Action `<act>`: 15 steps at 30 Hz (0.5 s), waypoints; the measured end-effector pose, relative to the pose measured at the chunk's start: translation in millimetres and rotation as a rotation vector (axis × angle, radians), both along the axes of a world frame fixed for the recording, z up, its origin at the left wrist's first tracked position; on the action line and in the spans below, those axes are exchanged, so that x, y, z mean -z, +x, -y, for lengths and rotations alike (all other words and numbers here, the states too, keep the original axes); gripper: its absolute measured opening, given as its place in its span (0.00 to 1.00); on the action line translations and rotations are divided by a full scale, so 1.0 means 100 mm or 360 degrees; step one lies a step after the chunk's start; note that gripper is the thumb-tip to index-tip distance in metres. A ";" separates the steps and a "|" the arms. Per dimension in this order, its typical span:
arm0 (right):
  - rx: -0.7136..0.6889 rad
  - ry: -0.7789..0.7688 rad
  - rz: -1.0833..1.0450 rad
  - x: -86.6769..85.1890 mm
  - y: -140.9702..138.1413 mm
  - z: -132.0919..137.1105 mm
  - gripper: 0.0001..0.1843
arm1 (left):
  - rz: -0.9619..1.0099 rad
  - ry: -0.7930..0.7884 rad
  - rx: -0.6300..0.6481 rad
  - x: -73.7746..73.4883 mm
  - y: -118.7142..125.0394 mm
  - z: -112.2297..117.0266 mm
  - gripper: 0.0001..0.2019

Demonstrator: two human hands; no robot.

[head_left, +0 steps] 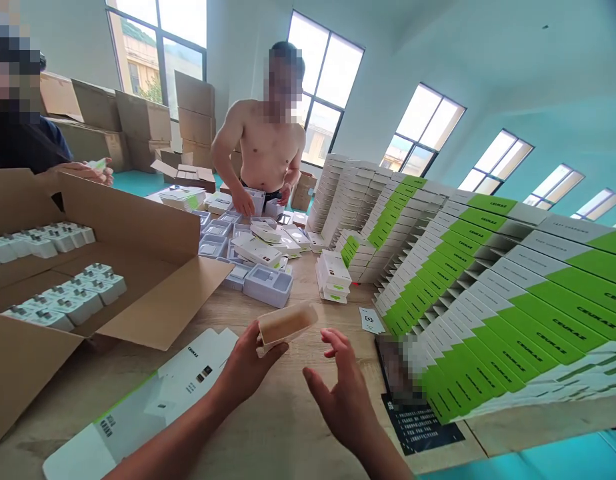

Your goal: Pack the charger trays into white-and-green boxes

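The left hand pinches a small open-ended carton, tan inside, above the desk's near edge. The right hand hangs just beside it, fingers spread, holding nothing. Flat white-and-green packaging printed "CEUKAZ" lies beneath the left hand. Stacked green boxes, also "CEUKAZ", fill the right edge.

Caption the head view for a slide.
Left hand holds a small box above the wooden table, right hand open beside it.

bright daylight via windows | panes blown out | soft shadows | wide-angle bend at edges | faces pixelated
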State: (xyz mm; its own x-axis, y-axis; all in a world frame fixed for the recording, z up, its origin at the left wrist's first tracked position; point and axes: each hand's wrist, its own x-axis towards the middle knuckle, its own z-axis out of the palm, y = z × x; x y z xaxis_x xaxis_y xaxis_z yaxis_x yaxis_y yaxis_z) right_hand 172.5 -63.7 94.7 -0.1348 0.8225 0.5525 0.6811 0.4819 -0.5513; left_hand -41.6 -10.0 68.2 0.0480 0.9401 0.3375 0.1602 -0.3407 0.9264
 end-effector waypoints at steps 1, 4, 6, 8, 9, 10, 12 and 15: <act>-0.0036 -0.0087 0.0007 0.12 -0.06 0.01 0.39 | 0.0006 -0.0041 0.0003 0.00 0.02 0.01 0.16; -0.0126 -0.0312 0.0007 0.40 -0.25 -0.01 0.56 | 0.0030 -0.0083 0.0129 -0.01 0.06 0.06 0.18; -0.0120 -0.0403 -0.0068 0.50 -0.33 -0.06 0.61 | 0.0023 -0.0064 0.0291 -0.01 0.07 0.10 0.21; -0.0052 -0.0434 -0.0204 0.54 -0.37 -0.13 0.59 | -0.0045 -0.0042 0.0428 -0.01 0.07 0.14 0.25; -0.0015 -0.0443 -0.0277 0.53 -0.38 -0.16 0.54 | -0.0098 -0.0028 0.0463 -0.02 0.07 0.16 0.25; 0.0009 -0.0454 -0.0345 0.52 -0.37 -0.20 0.48 | -0.0154 -0.0004 0.0477 -0.02 0.07 0.18 0.25; 0.0033 -0.0479 -0.0481 0.45 -0.32 -0.30 0.34 | -0.0241 0.0069 0.0454 -0.04 0.07 0.20 0.25; 0.0120 -0.0462 -0.0669 0.26 -0.11 -0.61 0.27 | -0.0328 0.0155 0.0314 -0.05 0.09 0.21 0.22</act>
State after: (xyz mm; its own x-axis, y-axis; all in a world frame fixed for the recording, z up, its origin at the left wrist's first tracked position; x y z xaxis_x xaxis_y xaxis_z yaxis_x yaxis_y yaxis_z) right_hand 161.9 -2.9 68.8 0.1156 0.9489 0.2937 0.3986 0.2265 -0.8887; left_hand -32.7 -31.1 73.4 0.3034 0.8694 0.3899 0.2635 -0.4698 0.8425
